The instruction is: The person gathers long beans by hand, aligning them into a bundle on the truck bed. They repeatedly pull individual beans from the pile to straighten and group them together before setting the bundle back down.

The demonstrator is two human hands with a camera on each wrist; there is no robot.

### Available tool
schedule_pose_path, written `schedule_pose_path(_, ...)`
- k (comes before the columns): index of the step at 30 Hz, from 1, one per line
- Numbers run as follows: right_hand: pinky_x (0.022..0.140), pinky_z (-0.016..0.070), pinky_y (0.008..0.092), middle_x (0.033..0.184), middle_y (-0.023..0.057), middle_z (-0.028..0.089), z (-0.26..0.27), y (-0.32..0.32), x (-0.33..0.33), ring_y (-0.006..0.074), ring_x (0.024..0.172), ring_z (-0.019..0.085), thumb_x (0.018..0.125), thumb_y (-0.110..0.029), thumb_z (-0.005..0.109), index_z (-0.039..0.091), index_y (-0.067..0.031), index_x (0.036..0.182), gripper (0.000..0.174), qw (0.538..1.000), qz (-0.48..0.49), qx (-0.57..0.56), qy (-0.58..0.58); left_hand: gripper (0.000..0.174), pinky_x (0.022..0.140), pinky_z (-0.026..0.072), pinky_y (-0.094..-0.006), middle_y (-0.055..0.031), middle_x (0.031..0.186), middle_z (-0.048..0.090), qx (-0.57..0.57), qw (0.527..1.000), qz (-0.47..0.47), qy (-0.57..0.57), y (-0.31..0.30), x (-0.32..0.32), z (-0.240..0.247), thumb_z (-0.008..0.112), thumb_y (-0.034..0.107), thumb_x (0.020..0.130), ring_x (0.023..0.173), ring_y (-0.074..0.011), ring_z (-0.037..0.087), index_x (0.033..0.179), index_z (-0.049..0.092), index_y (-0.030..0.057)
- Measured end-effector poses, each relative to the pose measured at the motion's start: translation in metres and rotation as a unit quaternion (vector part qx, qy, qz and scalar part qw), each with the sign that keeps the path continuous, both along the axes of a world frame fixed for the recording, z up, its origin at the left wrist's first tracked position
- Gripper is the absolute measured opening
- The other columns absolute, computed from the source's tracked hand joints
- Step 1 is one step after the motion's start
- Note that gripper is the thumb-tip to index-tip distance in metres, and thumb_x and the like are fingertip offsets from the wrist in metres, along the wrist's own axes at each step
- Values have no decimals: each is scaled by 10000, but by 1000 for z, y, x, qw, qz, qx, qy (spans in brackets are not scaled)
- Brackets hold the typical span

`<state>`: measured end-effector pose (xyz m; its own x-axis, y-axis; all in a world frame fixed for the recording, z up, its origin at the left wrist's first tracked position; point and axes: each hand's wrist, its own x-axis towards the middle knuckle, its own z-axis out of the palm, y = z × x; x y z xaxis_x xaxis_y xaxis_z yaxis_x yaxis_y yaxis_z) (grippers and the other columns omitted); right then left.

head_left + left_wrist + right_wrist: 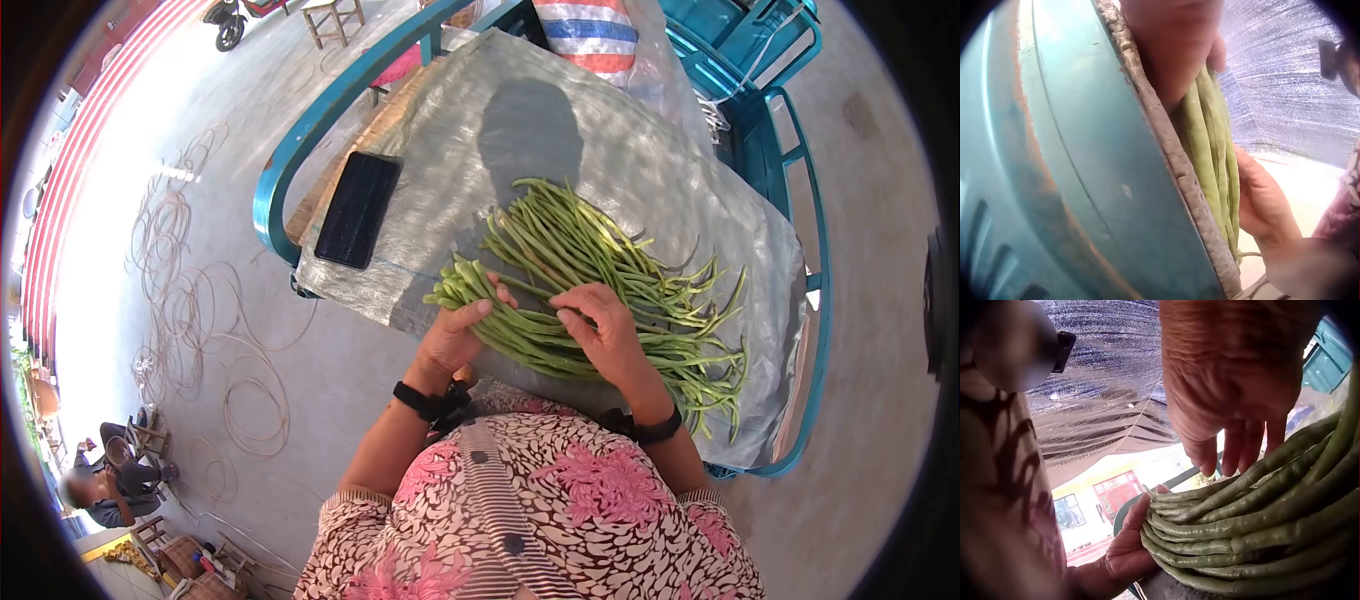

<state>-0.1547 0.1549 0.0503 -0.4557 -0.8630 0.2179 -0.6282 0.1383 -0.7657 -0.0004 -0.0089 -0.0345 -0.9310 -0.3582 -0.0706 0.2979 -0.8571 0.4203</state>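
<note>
In the head view my left hand [455, 335] holds a bundle of long green beans [520, 335] near its stem ends, thumb over the top and fingers around the far side. The right wrist view shows the left hand [1129, 550] wrapped round the ends of these beans [1235, 540]. My right hand [605, 330] hovers over the bundle's middle, thumb apart from the index finger. Its fingertips [1229, 465] point down, loosely bent, close above the beans. Beyond both hands a second heap of long beans [570, 235] lies spread on the grey sheet [440, 150].
A black phone [358, 210] lies on the sheet at the left. Blue metal rails [290, 150] border the sheeted surface. A striped bag [590, 35] stands at the far end. Coiled hose [180, 290] covers the floor leftward, where a seated person [115, 485] is.
</note>
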Motion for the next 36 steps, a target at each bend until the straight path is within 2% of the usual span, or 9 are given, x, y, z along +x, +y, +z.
schedule_pose_path(3,749,517,342,952,79,663,6,-8,-4,248,866,631,871,-87,693,697,-71,1011,141,983,-62,-20,174,388,1006,471,-432,-64,1077,590,2,1000,2,9,1,0,1,704,88,854,1118,-270,568,1197,521,96)
schedule_pose_path(10,713,518,265,904,42,692,30,54,-17,117,801,638,1025,-265,533,684,17,975,324,918,7,12,-396,365,1085,395,-476,-66,1043,597,-38,999,14,-2,8,-4,36,711,58,825,1108,-280,565,1137,528,106)
schedule_pose_path(13,744,530,272,956,60,705,35,91,-25,127,814,648,1036,-291,503,692,12,1037,358,859,161,194,-445,357,1110,357,-494,-70,1031,600,-82,995,-5,48,12,-15,71,716,48,809,1079,-259,566,1104,524,108)
schedule_pose_path(18,1021,448,327,1312,114,590,-11,124,2,185,1188,567,1003,-434,520,566,-9,1310,526,807,92,253,-525,349,1028,375,-487,-78,1015,611,-247,959,-60,123,25,-43,141,732,56,811,1053,-271,565,1080,519,116)
schedule_pose_path(21,1062,430,395,1455,130,466,-24,134,11,262,1275,513,930,-507,609,443,-42,1427,701,775,80,58,-624,355,1031,375,-479,-71,1002,621,-318,914,-63,245,34,-61,164,748,75,817,1033,-263,580,1080,517,135)
schedule_pose_path(24,1115,376,465,1526,128,376,-39,138,17,324,1349,439,830,-575,678,325,-59,1495,912,615,-21,-284,-735,294,1027,380,-440,-59,969,669,-302,884,-128,335,43,-63,179,767,79,818,997,-244,612,1031,574,141)
schedule_pose_path(27,1153,319,502,1527,128,379,-49,136,19,328,1392,381,780,-601,691,318,-36,1492,982,586,-22,-485,-649,252,1032,374,-423,-50,941,700,-295,862,-198,362,51,-53,183,776,66,808,993,-229,622,983,616,153)
schedule_pose_path(31,1131,340,492,1460,125,473,-46,141,10,289,1366,411,835,-611,647,397,-15,1452,893,520,-60,-560,-642,230,1007,376,-435,-50,929,688,-298,857,-223,355,45,-39,156,760,111,824,973,-237,619,1002,622,155)
schedule_pose_path(36,990,467,426,1184,90,637,-21,169,-17,239,1106,605,974,-489,522,565,-41,1251,529,543,-191,-548,-607,237,1034,409,-453,-58,1017,667,-75,988,-54,125,43,-33,116,704,84,868,1020,-256,613,1082,606,116)
